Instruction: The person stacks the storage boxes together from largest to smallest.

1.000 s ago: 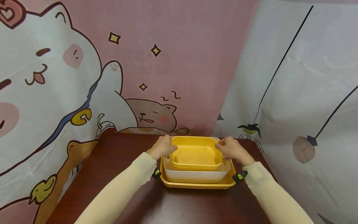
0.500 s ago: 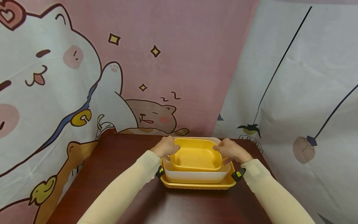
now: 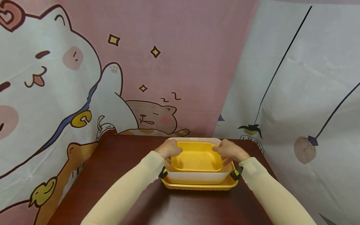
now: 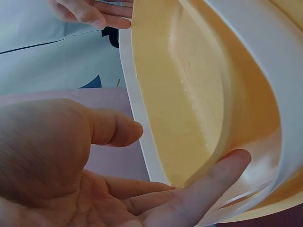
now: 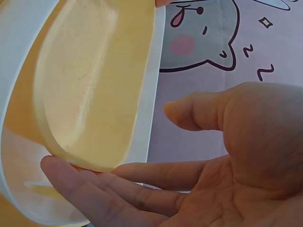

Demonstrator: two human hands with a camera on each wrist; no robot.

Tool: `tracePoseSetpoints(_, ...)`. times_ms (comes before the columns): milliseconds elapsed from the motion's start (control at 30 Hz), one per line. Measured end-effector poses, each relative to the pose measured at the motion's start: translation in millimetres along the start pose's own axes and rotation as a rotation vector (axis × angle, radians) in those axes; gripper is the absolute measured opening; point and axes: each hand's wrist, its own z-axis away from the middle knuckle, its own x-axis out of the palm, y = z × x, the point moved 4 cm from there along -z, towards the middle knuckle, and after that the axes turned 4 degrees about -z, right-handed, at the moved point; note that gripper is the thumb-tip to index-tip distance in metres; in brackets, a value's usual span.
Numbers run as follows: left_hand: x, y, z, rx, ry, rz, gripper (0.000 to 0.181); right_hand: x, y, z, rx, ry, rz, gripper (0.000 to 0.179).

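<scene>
A small yellow basin (image 3: 197, 157) sits inside a white basin (image 3: 197, 177), which stands in a larger yellow tray (image 3: 199, 187). My left hand (image 3: 169, 149) is at the small basin's left end. In the left wrist view its straight fingers touch the end wall of the yellow basin (image 4: 156, 94), while the thumb points forward, apart from the rim. At the opposite end my right hand (image 3: 230, 150) mirrors this. The right wrist view shows its extended fingers against the yellow basin (image 5: 120, 94), with its thumb held off it. Parts of the fingertips are hidden in the head view.
The nested containers stand near the far edge of a dark reddish-brown table (image 3: 135, 187). Behind it hangs a pink cloth (image 3: 191, 68) with cartoon cats, and a pale cloth (image 3: 281, 103) hangs at the right.
The small yellow basin has sunk lower into the white one, its far edge dropping. Both hands have moved slightly down and inward with it. Thumbs appear to have drawn away from its rim.
</scene>
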Motion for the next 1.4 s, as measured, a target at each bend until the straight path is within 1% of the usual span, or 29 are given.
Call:
tracePoseSetpoints(200, 3.5, 1.0, -3.3, -0.017, -0.034, -0.026, 0.051, 4, 0, -4.2, 0.010, -0.007, -0.004, 0.051)
tracePoseSetpoints(400, 6.6, 2.4, -2.7, -0.001, -0.066, -0.074, 0.054, 9, 0, -9.2, 0.031, -0.002, 0.001, 0.049)
tracePoseSetpoints(567, 5.9, 3.0, 1.0, 0.024, -0.093, -0.059, 0.060, 13, -2, -10.0, 0.025, 0.005, 0.003, 0.048)
tracePoseSetpoints(767, 7.2, 1.1, 0.7, 0.010, -0.116, -0.023, 0.061, 18, 2, -12.2, 0.016, 0.008, 0.007, 0.044)
tracePoseSetpoints(867, 7.5, 0.2, -0.5, 0.014, -0.112, -0.052, 0.058, 19, 3, -12.9, 0.010, 0.006, 0.021, 0.039)
tracePoseSetpoints(1000, 6.2, 0.5, -1.4, 0.035, -0.089, -0.099, 0.054, 19, 3, -12.7, -0.006, 0.012, 0.047, 0.040)
tracePoseSetpoints(1167, 3.2, 1.9, 2.3, 0.057, -0.060, -0.063, 0.052, 15, 2, -9.0, -0.006, 0.033, 0.067, 0.040)
tracePoseSetpoints(1267, 2.0, 2.7, 5.1, 0.073, -0.051, -0.057, 0.048, 13, 2, -6.4, -0.004, 0.049, 0.083, 0.046)
tracePoseSetpoints(1333, 1.0, 3.7, 6.2, 0.087, -0.037, -0.079, 0.046, 12, 2, -5.0, -0.007, 0.061, 0.102, 0.049)
tracePoseSetpoints(1400, -0.9, 5.2, 7.1, 0.108, -0.009, -0.112, 0.046, 11, 1, -3.6, -0.025, 0.079, 0.133, 0.053)
